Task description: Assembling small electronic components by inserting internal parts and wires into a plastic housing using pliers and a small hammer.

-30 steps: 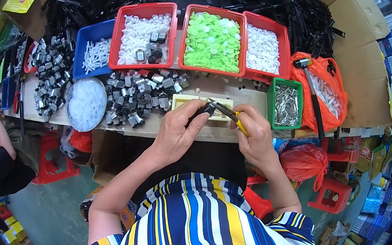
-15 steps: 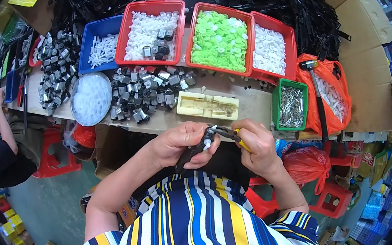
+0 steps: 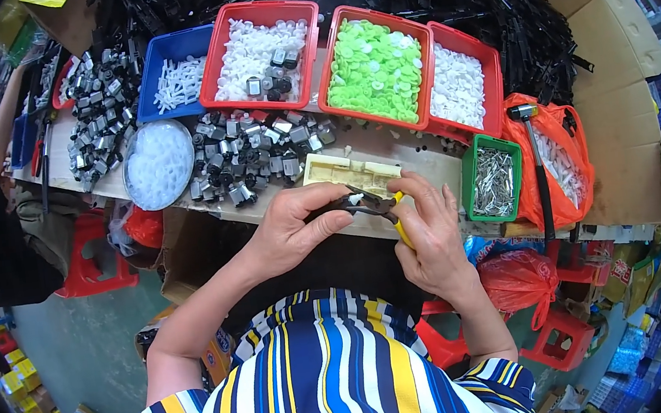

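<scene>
My left hand [image 3: 293, 225] is closed around a black plastic part [image 3: 336, 206], most of which the fingers hide. A small white piece [image 3: 356, 199] shows at its right end. In my right hand [image 3: 434, 239] are pliers with yellow handles [image 3: 400, 219]. Their dark jaws [image 3: 379, 204] reach left to the black part, beside the white piece; whether they grip it I cannot tell. Just beyond both hands, a cream moulded block [image 3: 336, 167] with recesses lies at the table's front edge, its near side partly covered by my fingers.
Behind lie a heap of small motors [image 3: 247, 155], a blue bin [image 3: 144, 105], red bins [image 3: 207, 90] of white and green pieces, and a clear round tub [image 3: 157, 167]. To the right are a green tray [image 3: 471, 190] of metal pins and a hammer [image 3: 539, 166]. A co-worker's arm [image 3: 3, 121] reaches in at far left.
Both hands have moved forward to the cream block. The black part has turned from hanging down to lying roughly level. At far left, the co-worker's arm has reached farther forward.
</scene>
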Action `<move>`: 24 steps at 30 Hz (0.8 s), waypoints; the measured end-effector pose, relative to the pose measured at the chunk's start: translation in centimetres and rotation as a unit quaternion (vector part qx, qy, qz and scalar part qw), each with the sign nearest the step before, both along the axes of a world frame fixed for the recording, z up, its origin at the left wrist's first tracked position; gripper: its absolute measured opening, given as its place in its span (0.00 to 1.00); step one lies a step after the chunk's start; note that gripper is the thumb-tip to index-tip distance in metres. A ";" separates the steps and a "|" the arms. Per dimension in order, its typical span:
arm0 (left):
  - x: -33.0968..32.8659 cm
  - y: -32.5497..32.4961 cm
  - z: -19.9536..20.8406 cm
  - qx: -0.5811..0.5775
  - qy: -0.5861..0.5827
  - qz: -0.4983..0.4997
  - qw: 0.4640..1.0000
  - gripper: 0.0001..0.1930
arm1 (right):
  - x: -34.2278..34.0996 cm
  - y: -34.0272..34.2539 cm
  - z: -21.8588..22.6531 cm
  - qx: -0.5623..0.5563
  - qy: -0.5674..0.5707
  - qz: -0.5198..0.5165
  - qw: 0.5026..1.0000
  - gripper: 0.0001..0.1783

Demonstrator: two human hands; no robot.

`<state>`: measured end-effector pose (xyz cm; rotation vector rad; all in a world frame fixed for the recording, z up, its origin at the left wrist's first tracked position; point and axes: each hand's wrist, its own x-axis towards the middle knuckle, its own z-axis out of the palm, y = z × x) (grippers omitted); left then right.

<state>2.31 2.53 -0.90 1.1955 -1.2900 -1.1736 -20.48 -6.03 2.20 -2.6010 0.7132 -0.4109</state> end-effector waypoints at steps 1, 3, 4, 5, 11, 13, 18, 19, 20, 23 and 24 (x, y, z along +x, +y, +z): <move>0.0 0.0 0.0 -0.043 -0.036 0.010 0.998 0.17 | 0.1 0.1 0.0 -0.011 0.015 -0.002 1.000 0.18; 0.0 0.2 -0.2 -0.046 -0.033 0.017 0.998 0.17 | 0.3 0.1 0.0 -0.022 0.031 -0.003 0.999 0.18; 0.0 0.3 -0.2 -0.049 -0.032 0.023 0.998 0.18 | 0.3 0.1 0.1 -0.034 0.041 -0.002 0.999 0.17; 0.0 0.3 -0.2 -0.050 -0.031 0.025 0.998 0.18 | 0.3 0.1 0.3 -0.046 0.050 -0.002 0.998 0.16; 0.2 0.3 -0.1 -0.079 -0.072 0.035 0.994 0.18 | 0.5 0.0 0.2 -0.019 0.012 0.016 1.000 0.15; 0.1 0.5 0.0 -0.070 -0.070 0.037 0.994 0.18 | 0.5 0.0 -0.2 -0.039 0.009 0.016 0.999 0.14; -0.5 0.9 0.3 -0.067 -0.069 0.042 0.994 0.16 | 0.1 0.2 -1.5 -0.048 -0.012 0.020 0.999 0.11; -0.4 1.0 0.5 -0.056 -0.072 0.041 0.995 0.16 | 0.2 0.3 -1.6 -0.045 -0.009 0.020 0.999 0.12; -0.3 1.2 0.7 -0.056 -0.075 0.042 0.995 0.16 | 0.3 0.3 -1.6 -0.042 -0.005 0.021 0.999 0.12; 1.1 2.1 0.9 -0.024 -0.160 0.015 0.987 0.14 | 0.6 0.1 -1.3 -0.028 -0.005 0.040 0.999 0.13; 2.0 2.5 0.9 0.000 -0.197 -0.013 0.980 0.14 | 0.7 -0.1 -1.4 -0.028 -0.007 0.041 0.999 0.13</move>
